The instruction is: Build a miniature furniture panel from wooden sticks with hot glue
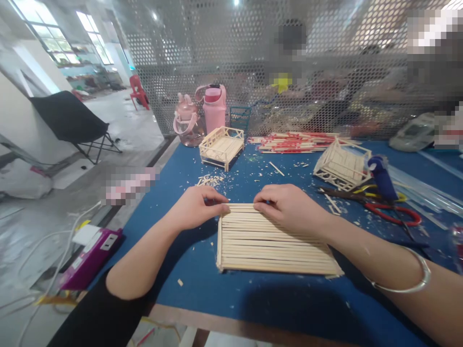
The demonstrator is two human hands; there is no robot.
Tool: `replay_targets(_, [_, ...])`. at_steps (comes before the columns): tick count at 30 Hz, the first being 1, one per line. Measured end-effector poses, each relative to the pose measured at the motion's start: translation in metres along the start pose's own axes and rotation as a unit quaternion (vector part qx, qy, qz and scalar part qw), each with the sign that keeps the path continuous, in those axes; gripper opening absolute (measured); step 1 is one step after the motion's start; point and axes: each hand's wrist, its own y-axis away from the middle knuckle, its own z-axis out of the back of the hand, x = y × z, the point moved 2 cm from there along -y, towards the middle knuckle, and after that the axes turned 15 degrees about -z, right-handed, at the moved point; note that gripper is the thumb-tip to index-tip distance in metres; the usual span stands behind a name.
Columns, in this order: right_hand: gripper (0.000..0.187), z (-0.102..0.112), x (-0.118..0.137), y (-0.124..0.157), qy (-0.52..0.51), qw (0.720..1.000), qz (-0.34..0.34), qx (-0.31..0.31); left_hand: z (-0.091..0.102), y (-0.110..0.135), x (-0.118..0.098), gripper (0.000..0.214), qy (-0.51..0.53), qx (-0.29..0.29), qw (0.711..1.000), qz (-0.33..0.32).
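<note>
A flat panel of thin wooden sticks (271,246), laid side by side, rests on the blue tabletop in front of me. My left hand (197,205) pinches its far left corner between thumb and fingers. Along the same far edge, my right hand (289,207) has thumb and fingers closed on the top stick, and its wrist covers the panel's far right part. Beyond my hands stand a small stick-built bed-like frame (222,147) and, at the right, a second tilted stick structure (342,164). Short stick offcuts (211,180) lie past my left hand.
Red-and-white sticks (300,143) are piled at the back, near a pink bottle (215,108) and a clear jug (188,127). At the right are red-handled scissors (392,214), a blue glue gun (382,178) and clear plastic strips (423,188). A purple power strip (92,258) sits left.
</note>
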Motion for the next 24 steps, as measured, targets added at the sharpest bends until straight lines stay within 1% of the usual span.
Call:
replay_targets(6, [0.022,0.0,-0.004,0.003,0.0,1.0,0.001,-0.005,-0.004,0.0,-0.002,0.019,-0.038,0.007,0.999,0.008])
replay_targets(9, [0.022,0.005,-0.016,0.008,0.019,1.0,-0.023,-0.004,-0.004,-0.001,-0.002,0.019,-0.045,0.005,0.999,0.016])
replay_targets(12, [0.026,0.011,-0.034,0.019,0.022,0.998,-0.059,0.006,-0.004,-0.001,-0.003,0.02,-0.052,0.009,0.998,0.016])
replay_targets(15, [0.028,0.018,-0.052,0.031,-0.018,0.995,-0.1,-0.014,-0.003,-0.002,-0.005,0.024,-0.056,0.015,0.998,0.013])
replay_targets(18, [0.023,0.019,-0.065,0.039,-0.08,0.984,-0.151,-0.041,-0.001,-0.003,-0.006,0.029,-0.064,0.02,0.997,0.026])
replay_targets(21, [0.018,0.016,-0.071,0.041,-0.137,0.969,-0.198,-0.06,-0.001,-0.005,-0.006,0.032,-0.061,0.027,0.997,0.035])
replay_targets(24, [0.015,0.013,-0.072,0.039,-0.179,0.955,-0.222,-0.074,-0.001,-0.008,-0.007,0.033,-0.053,0.022,0.997,0.046])
